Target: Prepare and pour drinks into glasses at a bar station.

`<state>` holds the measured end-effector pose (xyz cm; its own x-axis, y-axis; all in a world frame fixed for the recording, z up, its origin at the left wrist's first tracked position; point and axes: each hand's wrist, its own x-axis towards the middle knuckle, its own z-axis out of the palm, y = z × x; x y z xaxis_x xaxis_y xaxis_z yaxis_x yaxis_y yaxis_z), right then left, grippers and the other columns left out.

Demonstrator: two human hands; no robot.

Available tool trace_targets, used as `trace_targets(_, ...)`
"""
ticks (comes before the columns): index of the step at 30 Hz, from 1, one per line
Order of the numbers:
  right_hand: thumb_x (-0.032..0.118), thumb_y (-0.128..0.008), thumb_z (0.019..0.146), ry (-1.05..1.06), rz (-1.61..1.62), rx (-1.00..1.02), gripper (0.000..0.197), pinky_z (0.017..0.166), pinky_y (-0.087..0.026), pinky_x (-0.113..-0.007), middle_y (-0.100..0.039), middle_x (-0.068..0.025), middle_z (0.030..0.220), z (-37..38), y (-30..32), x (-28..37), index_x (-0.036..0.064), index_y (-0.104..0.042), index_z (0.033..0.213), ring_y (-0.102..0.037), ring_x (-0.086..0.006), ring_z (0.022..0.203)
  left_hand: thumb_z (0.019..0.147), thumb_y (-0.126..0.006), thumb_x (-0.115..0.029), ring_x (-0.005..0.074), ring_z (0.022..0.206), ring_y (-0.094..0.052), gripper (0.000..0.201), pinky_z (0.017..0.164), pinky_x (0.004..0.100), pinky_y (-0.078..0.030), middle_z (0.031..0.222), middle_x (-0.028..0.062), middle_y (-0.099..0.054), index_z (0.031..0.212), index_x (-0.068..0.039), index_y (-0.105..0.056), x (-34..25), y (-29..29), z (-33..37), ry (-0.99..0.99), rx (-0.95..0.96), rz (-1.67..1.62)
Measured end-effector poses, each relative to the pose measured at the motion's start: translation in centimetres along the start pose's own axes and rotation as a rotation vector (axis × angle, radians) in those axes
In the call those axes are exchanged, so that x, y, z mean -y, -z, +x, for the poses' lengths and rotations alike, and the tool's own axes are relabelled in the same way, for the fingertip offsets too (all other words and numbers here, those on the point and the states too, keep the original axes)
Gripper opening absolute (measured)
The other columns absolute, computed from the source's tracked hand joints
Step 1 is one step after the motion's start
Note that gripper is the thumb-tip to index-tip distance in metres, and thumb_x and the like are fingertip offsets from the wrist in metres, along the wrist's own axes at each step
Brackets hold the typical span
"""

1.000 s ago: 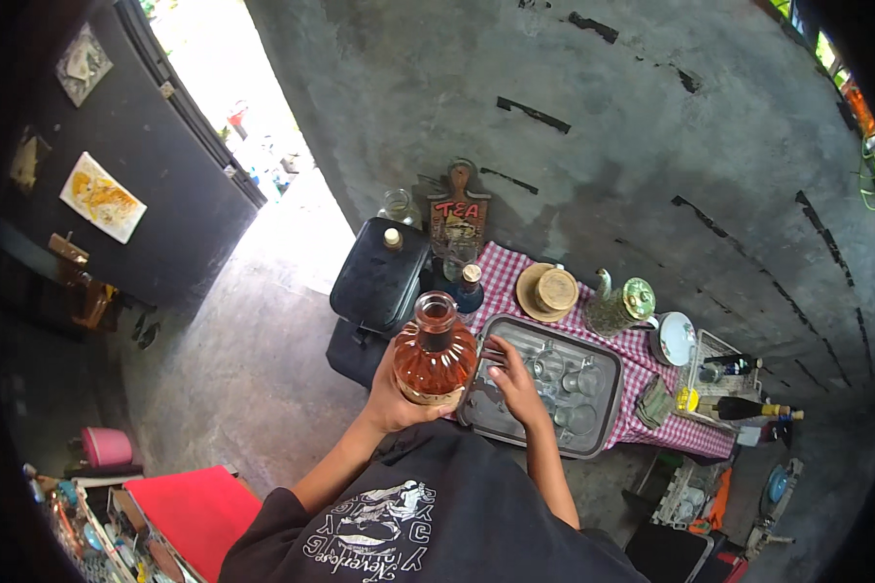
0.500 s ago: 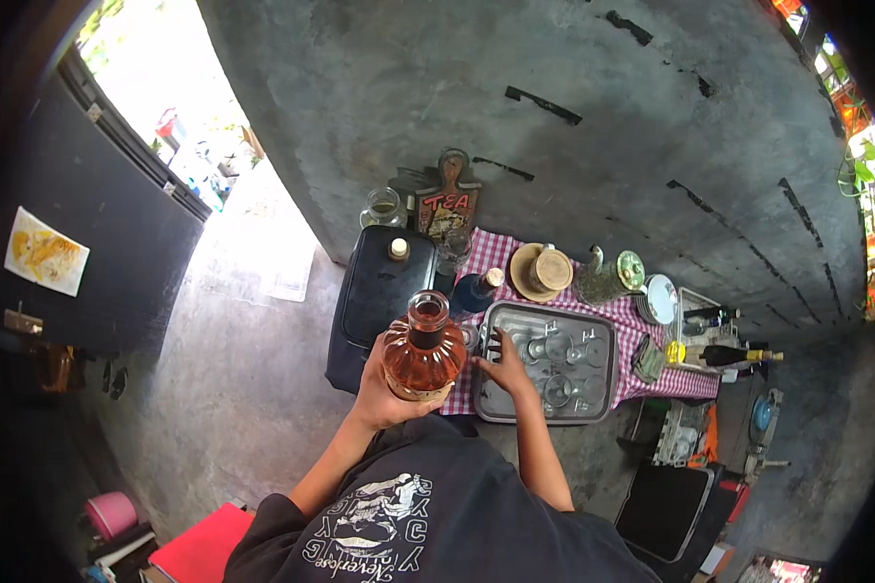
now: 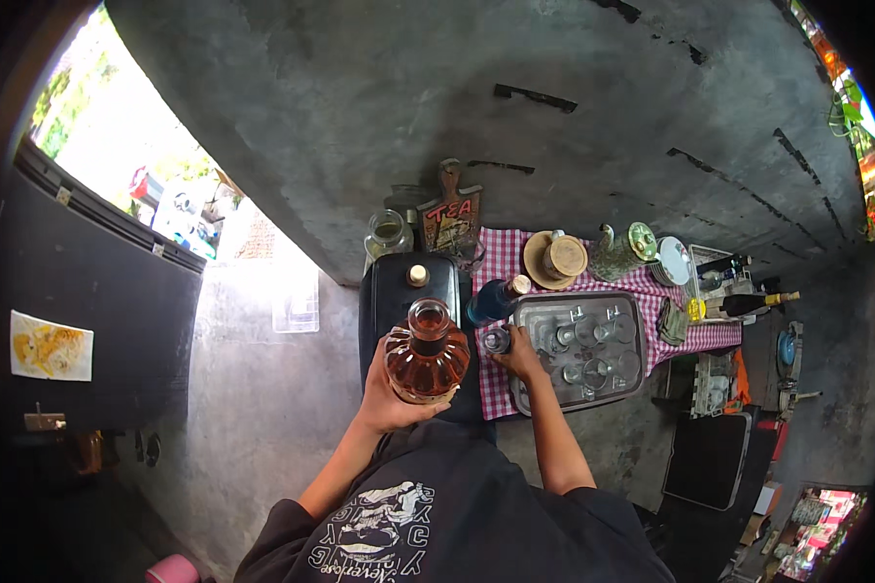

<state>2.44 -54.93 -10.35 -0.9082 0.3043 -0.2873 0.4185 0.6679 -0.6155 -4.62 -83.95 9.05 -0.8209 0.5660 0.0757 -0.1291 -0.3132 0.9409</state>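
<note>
My left hand [image 3: 384,389] is wrapped round a ribbed glass bottle [image 3: 428,361] of amber-red liquid, its mouth uncovered. The bottle is upright in front of my chest. To its right, my right hand [image 3: 521,356] has its fingers closed round a small clear glass [image 3: 497,340] by the tray's left edge. A grey metal tray [image 3: 635,340] carries several clear glass cups [image 3: 598,328]. Just beyond the small glass stands a blue bottle [image 3: 494,300] with a pale stopper. A black box-like case [image 3: 384,291] lies behind the amber bottle, with a pale-capped thing [image 3: 417,276] at it.
A checked cloth [image 3: 497,255] covers the table. Along the back are a wooden sign [image 3: 450,219], a glass jug [image 3: 387,231], a lidded cup on a wooden saucer [image 3: 564,258], a patterned teapot [image 3: 608,257] and stacked plates [image 3: 673,260]. A dark bottle [image 3: 744,305] lies in a rack at right.
My right hand has closed round the small glass beside the tray; before, its fingers were spread over the tray's edge. The view has shifted, while my left hand keeps holding the amber bottle.
</note>
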Motion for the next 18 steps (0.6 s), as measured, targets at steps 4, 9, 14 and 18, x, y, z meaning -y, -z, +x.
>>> trace_targets(4, 0.015, -0.082, 0.067, -0.014, 0.022, -0.051, 0.074, 0.100, -0.045, -0.043, -0.050, -0.0211, 0.121, -0.3, -0.4, 0.7, 0.0007, -0.048, 0.131, -0.050, -0.0401, 0.118, 0.053, -0.092, -0.008, 0.0197, 0.118, -0.057, 0.100, 0.101, 0.0363, -0.047, 0.126, 0.0113, -0.055, 0.134, -0.002, -0.033, 0.1, 1.1, 0.3, 0.026, 0.009, 0.031)
trace_targets(9, 0.016, -0.082, 0.066, 0.053, 0.079, -0.103, 0.066, 0.094, -0.046, -0.044, -0.051, -0.0197, 0.116, -1.5, -0.5, 0.5, -0.0002, -0.052, 0.123, -0.053, -0.0400, 0.111, 0.053, -0.093, -0.010, 0.0199, 0.120, -0.055, 0.101, 0.103, 0.0357, -0.044, 0.127, 0.0115, -0.054, 0.135, -0.002, -0.033, -0.1, 1.9, 0.8, 0.035, 0.027, 0.034)
trace_targets(14, 0.020, -0.080, 0.066, 0.090, 0.114, -0.145, 0.063, 0.092, -0.046, -0.044, -0.054, -0.0202, 0.111, -3.6, -0.6, 1.4, -0.0010, -0.053, 0.118, -0.054, -0.0407, 0.107, 0.054, -0.093, -0.014, 0.0201, 0.119, -0.055, 0.100, 0.103, 0.0352, -0.044, 0.127, 0.0117, -0.054, 0.133, 0.000, -0.034, 0.3, 2.6, 1.4, 0.004, 0.077, 0.161)
trace_targets(18, 0.020, -0.079, 0.065, 0.070, 0.240, -0.210, 0.056, 0.087, -0.048, -0.042, -0.059, -0.0187, 0.103, -5.1, -0.9, 2.2, -0.0003, -0.053, 0.111, -0.059, -0.0373, 0.099, 0.054, -0.093, -0.014, 0.0199, 0.119, -0.055, 0.100, 0.102, 0.0347, -0.044, 0.126, 0.0118, -0.054, 0.133, 0.000, -0.034, 0.5, 2.6, 1.6, -0.008, 0.102, 0.153)
